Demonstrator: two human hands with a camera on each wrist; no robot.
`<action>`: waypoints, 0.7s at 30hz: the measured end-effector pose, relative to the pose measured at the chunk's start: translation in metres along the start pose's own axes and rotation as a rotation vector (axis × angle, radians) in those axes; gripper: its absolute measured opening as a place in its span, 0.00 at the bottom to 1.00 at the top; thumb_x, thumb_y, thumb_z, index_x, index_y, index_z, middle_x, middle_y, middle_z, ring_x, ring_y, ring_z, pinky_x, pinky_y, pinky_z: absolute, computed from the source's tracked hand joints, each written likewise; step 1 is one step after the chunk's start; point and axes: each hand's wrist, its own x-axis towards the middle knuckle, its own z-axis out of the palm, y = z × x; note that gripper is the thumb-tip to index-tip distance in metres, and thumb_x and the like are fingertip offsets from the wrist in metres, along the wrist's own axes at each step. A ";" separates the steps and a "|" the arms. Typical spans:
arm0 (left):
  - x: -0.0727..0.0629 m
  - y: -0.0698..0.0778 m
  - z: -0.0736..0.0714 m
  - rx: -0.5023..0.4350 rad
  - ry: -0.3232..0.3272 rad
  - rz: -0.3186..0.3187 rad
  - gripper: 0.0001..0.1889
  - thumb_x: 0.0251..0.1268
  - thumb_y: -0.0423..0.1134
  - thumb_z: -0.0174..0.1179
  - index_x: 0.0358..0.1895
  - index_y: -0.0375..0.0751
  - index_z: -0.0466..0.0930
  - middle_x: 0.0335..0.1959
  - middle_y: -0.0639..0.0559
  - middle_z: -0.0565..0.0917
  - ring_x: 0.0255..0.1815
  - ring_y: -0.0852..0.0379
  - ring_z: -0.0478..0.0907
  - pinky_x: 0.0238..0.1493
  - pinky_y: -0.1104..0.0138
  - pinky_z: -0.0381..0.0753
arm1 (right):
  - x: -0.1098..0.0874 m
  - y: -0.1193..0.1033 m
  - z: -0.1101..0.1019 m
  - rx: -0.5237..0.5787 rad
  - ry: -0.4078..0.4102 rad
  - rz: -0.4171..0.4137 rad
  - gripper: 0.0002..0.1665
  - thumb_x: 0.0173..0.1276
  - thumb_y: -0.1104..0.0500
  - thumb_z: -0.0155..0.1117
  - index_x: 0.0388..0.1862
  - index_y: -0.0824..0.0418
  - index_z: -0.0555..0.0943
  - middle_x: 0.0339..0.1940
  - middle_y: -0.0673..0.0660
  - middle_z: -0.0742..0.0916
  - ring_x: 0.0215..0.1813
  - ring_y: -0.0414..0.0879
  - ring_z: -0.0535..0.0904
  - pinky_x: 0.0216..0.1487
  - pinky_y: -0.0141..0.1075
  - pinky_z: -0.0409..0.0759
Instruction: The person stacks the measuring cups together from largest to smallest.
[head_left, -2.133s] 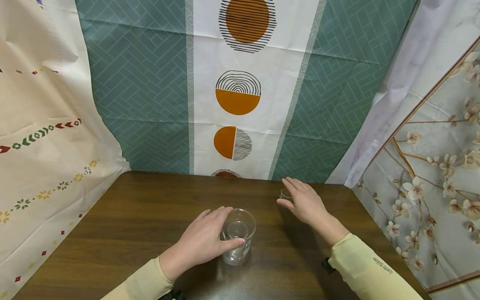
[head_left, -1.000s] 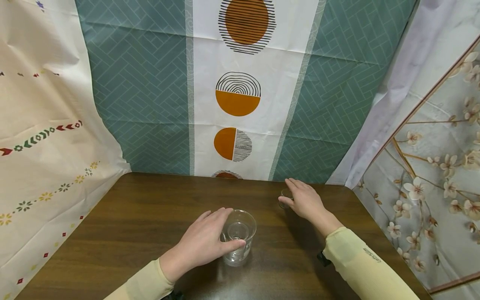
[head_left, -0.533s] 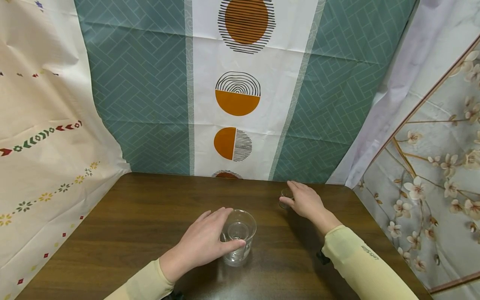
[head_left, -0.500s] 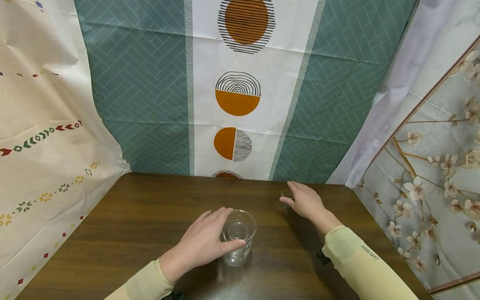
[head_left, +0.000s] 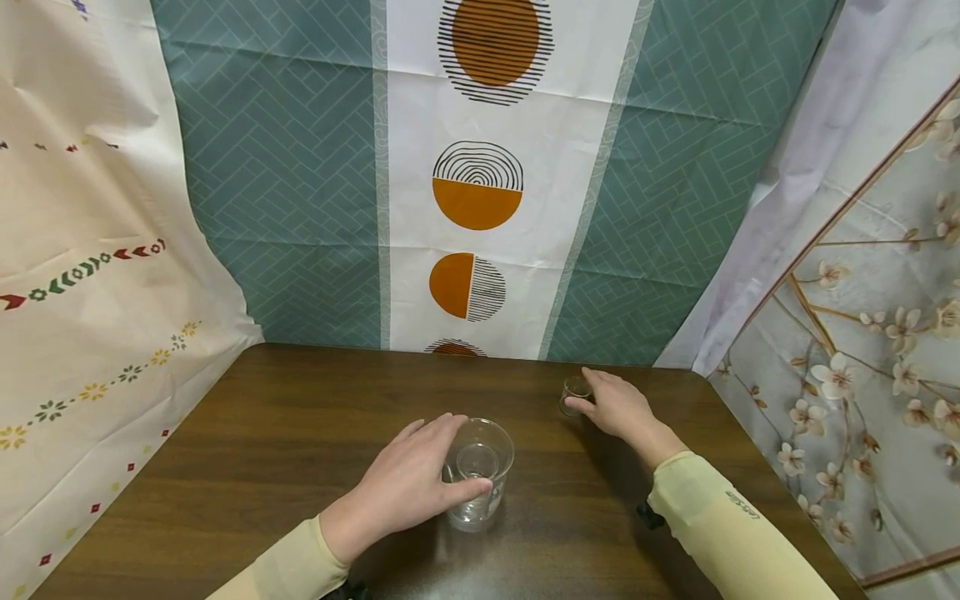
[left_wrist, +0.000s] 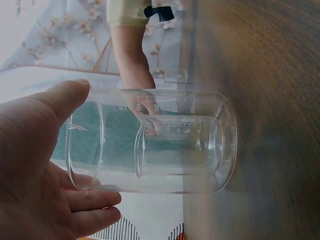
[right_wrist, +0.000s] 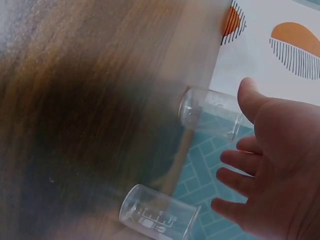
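Note:
A large clear glass beaker [head_left: 495, 492] with printed graduations stands on the table, and a smaller beaker [left_wrist: 175, 150] sits inside it. My left hand [head_left: 408, 483] holds the large beaker around its upper part, thumb on one side of the rim and fingers on the other. At the back right, a small clear beaker [head_left: 576, 385] stands on the table. My right hand [head_left: 618, 408] is beside it, thumb and fingers spread apart. In the right wrist view, that beaker [right_wrist: 210, 112] shows off the thumb and fingertips, with another small graduated beaker [right_wrist: 157, 215] farther along.
The brown wooden table [head_left: 300, 450] meets a teal and white patterned cloth [head_left: 300, 208] at its back edge. A cream cloth [head_left: 112, 250] hangs on the left, a floral one [head_left: 862, 400] on the right.
My right hand has drawn back slightly to the right, baring more of the small beaker at the back. The left hand and the large beaker have stayed in place.

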 end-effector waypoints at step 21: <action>0.000 0.000 0.000 -0.008 -0.003 -0.008 0.48 0.66 0.72 0.71 0.76 0.37 0.76 0.72 0.46 0.82 0.74 0.46 0.78 0.81 0.46 0.67 | 0.006 0.005 0.008 0.023 0.000 0.037 0.48 0.85 0.37 0.61 0.85 0.70 0.66 0.82 0.73 0.73 0.81 0.72 0.68 0.75 0.70 0.71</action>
